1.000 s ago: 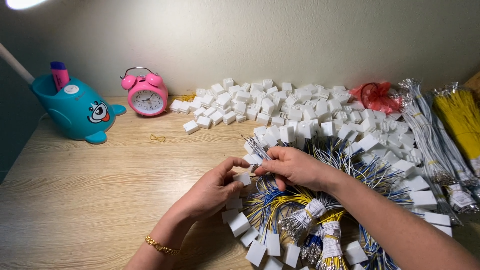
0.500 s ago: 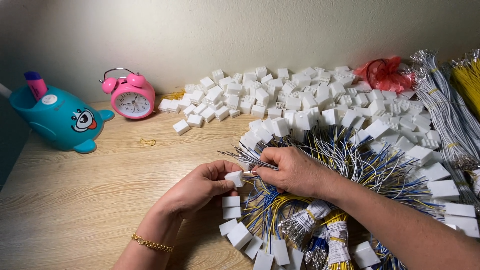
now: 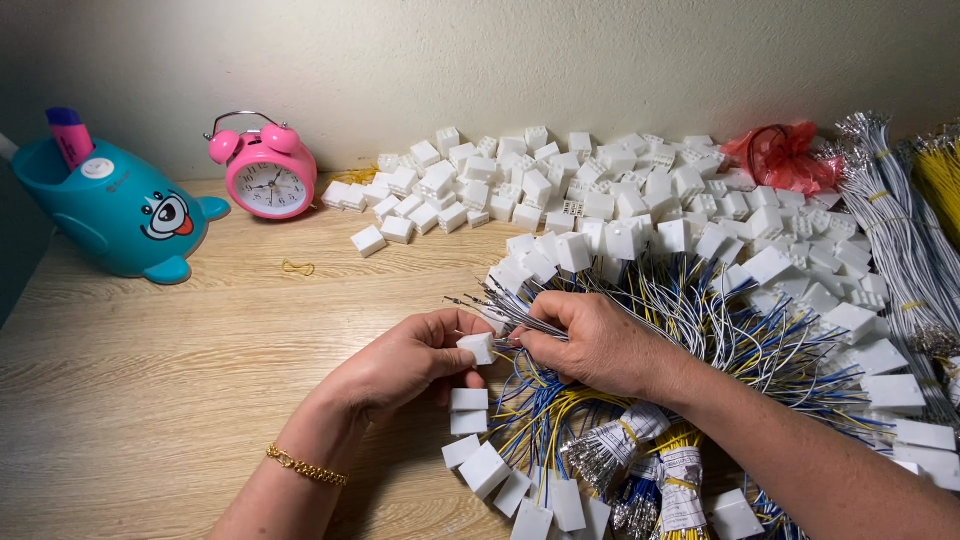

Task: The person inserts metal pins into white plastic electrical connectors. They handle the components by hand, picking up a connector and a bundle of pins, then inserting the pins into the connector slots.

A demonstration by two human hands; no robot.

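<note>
A small white plastic connector housing (image 3: 476,347) sits just left of the frame's centre, pinched between the thumb and fingertips of the left hand (image 3: 405,358), which closes firmly round it and turns its open face to the right, towards the wires. The left wrist carries a thin gold chain bracelet (image 3: 306,466). Right beside it, the right hand (image 3: 596,343) is curled shut on a bunch of thin grey wires with metal terminals (image 3: 500,308), their tips fanning out to the upper left just above the housing; this hold seems meant to line a terminal up with the housing.

At the far left stands a teal whale-shaped pen holder (image 3: 115,212) with a pink marker in it, then a pink twin-bell alarm clock (image 3: 268,177), and a small yellow rubber band (image 3: 297,267) lies on the light wooden tabletop (image 3: 150,380). Below the hands lie finished white housings with blue and yellow wires (image 3: 520,440), crowding the near space. A heap of loose white housings (image 3: 560,190) fills the upper middle, a red mesh bag (image 3: 785,155) lies at the upper right, and bundled grey wires (image 3: 895,230) run down the right edge.
</note>
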